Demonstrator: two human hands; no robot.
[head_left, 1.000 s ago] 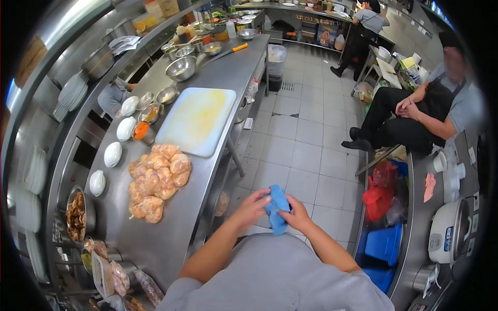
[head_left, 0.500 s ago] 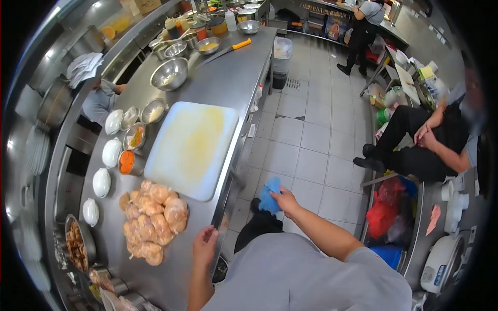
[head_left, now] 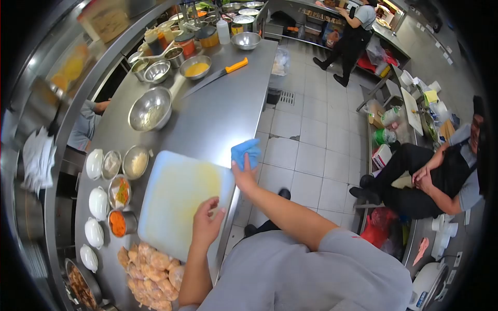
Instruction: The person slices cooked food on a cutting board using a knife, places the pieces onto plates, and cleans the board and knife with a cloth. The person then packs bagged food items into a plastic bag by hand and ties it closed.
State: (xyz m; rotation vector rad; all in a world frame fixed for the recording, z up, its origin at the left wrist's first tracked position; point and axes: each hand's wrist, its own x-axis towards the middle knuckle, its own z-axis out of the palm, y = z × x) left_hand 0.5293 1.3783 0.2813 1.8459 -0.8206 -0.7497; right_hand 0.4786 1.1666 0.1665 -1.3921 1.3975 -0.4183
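Note:
My right hand point(head_left: 245, 177) grips a crumpled blue cloth point(head_left: 245, 151) at the edge of the steel counter, just right of the cutting board's far corner. Over the near right part of the white cutting board point(head_left: 163, 194), my left hand point(head_left: 208, 222) is held with loosely curled, parted fingers and nothing in it. A yellow stain covers the board's right half. Raw chicken pieces point(head_left: 154, 277) lie heaped at the board's near edge. Beyond the board, a knife point(head_left: 218, 76) with a yellow handle rests on the counter.
Left of the board stand several white lidded dishes point(head_left: 98, 203), bowls of ingredients and a tin of orange food point(head_left: 122, 223). A large steel bowl point(head_left: 150, 110) sits farther back. One person point(head_left: 428, 176) sits at the right; another point(head_left: 353, 41) stands at the back.
My right hand has brought the blue cloth from over the floor up to the counter edge. My left hand has moved forward over the board. The view has shifted.

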